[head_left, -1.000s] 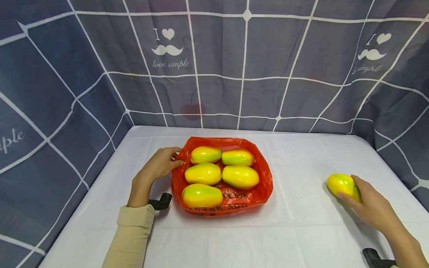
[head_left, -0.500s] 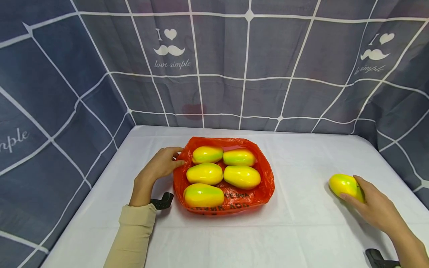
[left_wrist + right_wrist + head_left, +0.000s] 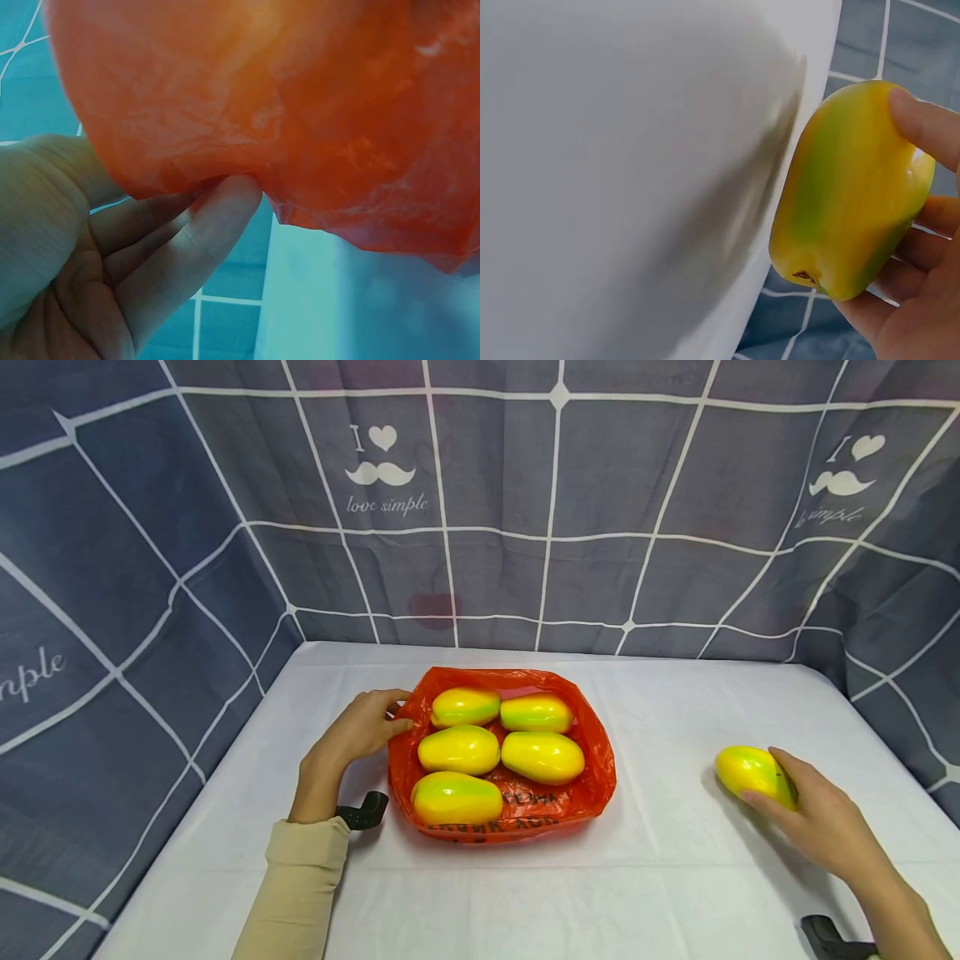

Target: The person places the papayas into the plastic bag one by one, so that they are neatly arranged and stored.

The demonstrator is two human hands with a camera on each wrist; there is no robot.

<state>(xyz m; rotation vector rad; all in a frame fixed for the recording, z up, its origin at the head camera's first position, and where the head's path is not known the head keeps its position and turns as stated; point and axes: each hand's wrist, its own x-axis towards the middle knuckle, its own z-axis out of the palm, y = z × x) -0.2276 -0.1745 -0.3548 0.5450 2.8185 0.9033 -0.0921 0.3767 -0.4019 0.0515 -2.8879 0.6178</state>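
Note:
A red plastic bag [image 3: 597,777] stands open on the white cloth, its rim spread wide. Several yellow-green papayas [image 3: 459,749] lie inside it, arranged in rows, with a gap at the near right. My left hand [image 3: 356,727] pinches the bag's left rim between thumb and fingers; in the left wrist view the red film [image 3: 247,97] hides some fingertips. Off to the right, my right hand [image 3: 828,827] grips a single papaya [image 3: 746,767]. In the right wrist view thumb and fingers wrap this papaya [image 3: 847,187], whose small brown end mark faces the camera.
A white cloth [image 3: 660,868] covers the table. Dark grey curtains [image 3: 495,468] with white grid lines rise behind it and along both sides. Each wrist wears a black camera mount, the left mount [image 3: 365,811] close to the bag.
My right hand, holding the papaya, has shifted slightly left in the last half second. My left hand and the bag have kept their place; the head view turned slightly at first.

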